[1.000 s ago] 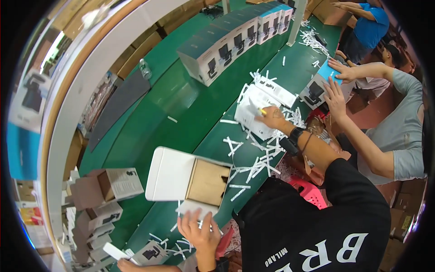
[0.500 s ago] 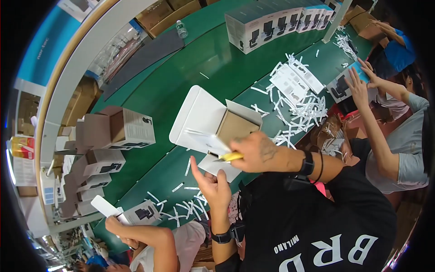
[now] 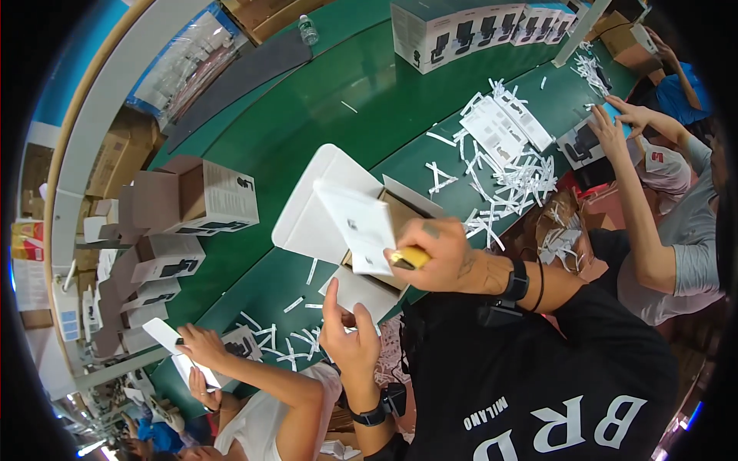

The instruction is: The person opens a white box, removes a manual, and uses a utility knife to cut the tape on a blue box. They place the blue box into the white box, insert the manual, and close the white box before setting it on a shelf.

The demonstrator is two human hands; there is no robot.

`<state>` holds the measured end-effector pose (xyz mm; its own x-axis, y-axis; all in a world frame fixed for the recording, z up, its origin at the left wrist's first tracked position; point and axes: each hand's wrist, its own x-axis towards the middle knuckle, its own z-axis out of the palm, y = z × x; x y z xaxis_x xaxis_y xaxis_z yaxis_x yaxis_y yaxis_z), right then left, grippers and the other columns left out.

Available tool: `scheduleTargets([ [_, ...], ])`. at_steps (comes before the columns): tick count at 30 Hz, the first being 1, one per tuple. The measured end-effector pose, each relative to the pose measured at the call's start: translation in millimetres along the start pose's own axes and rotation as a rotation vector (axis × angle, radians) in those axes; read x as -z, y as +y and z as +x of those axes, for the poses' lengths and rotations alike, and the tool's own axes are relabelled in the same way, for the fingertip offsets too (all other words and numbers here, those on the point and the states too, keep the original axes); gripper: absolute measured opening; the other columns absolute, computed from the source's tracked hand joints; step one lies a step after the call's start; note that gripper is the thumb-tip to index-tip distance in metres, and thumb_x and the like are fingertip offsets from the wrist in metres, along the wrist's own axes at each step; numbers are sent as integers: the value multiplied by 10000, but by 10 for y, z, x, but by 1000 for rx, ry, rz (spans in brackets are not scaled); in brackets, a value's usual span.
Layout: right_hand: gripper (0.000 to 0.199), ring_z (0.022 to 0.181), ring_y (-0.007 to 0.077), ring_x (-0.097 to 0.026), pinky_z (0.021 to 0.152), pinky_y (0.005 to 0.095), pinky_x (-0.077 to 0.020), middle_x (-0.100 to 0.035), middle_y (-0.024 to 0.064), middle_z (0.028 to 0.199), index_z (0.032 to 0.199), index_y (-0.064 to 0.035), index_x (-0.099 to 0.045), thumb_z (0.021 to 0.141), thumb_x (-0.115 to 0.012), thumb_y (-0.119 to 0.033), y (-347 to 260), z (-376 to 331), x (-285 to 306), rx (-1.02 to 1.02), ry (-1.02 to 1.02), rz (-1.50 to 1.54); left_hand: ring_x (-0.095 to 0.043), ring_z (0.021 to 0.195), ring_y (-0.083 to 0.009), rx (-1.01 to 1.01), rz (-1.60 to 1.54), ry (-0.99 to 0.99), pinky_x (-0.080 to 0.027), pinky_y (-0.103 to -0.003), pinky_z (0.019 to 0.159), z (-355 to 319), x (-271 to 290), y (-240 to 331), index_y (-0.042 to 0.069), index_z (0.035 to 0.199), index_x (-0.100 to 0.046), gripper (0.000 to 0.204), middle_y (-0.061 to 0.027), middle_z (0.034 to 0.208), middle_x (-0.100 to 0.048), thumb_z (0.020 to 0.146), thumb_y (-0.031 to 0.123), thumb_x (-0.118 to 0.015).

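An open white carton (image 3: 307, 209) with raised flaps and a brown inside stands on the green table in front of me. My right hand (image 3: 440, 255) is closed round a yellow utility knife (image 3: 410, 257) and also grips a white leaflet (image 3: 355, 223), slightly blurred, over the carton's opening. The leaflet covers part of the brown insides. Beside the near flap (image 3: 360, 294), my left hand (image 3: 352, 338) is open with its index finger raised, and I see nothing held in it.
Open printed boxes (image 3: 229, 192) line the left side; closed ones (image 3: 453, 38) stand in a row at the back. Paper strips (image 3: 523, 180) surround printed sheets (image 3: 503, 131) on the right. One co-worker's hands (image 3: 615, 131) touch a box at right; another's (image 3: 204, 346) work lower left.
My right hand has lifted and tilted the leaflet more upright over the carton, still with the knife. My left hand has moved down slightly. The lower-left co-worker now has both hands at the box.
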<state>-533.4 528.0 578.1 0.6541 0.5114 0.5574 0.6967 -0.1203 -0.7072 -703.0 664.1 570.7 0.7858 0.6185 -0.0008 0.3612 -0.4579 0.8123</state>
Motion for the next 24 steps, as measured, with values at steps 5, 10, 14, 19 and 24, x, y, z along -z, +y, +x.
scheduleTargets([
  [5, 249, 563, 250, -638, 500, 336, -478, -634, 72, 719, 836, -54, -586, 766, -824, -52, 90, 158, 131, 181, 97, 21, -619, 853, -244, -253, 278, 153, -478, -436, 839, -48, 62, 139, -1, 1384, -579, 569, -117, 916, -633, 821, 27, -658],
  [10, 252, 560, 249, -639, 502, 332, -483, -618, 81, 688, 845, -52, -581, 762, -818, -78, -115, 22, 170, -107, -36, 244, -556, 1265, -384, -474, 641, 35, -219, -652, 1147, 50, -89, 591, 16, 1372, -592, 579, -189, 1295, -632, 827, 183, -689],
  [14, 260, 548, 261, -636, 496, 336, -481, -611, 71, 668, 863, -60, -587, 751, -816, -107, -91, -9, 203, -277, -29, 393, -424, 1425, -422, -370, 654, -86, -10, -691, 1178, 101, -129, 425, 10, 1387, -575, 616, -225, 1436, -559, 838, 273, -670],
  [19, 258, 556, 259, -649, 498, 332, -497, -640, 56, 712, 928, -43, -602, 812, -807, -149, 172, -214, 49, 32, -253, 94, -392, 1452, -393, -380, 817, 2, -145, -635, 1191, 68, -108, 428, -11, 1430, -521, 686, -225, 1430, -557, 797, 176, -709],
  [24, 301, 554, 250, -651, 498, 348, -509, -633, 43, 694, 898, -64, -585, 819, -808, -250, -43, -48, -45, 145, -392, 84, -621, 1159, -381, -187, 299, 175, -462, -510, 951, -68, -15, 249, -28, 1427, -506, 698, -247, 1181, -670, 789, 140, -734],
])
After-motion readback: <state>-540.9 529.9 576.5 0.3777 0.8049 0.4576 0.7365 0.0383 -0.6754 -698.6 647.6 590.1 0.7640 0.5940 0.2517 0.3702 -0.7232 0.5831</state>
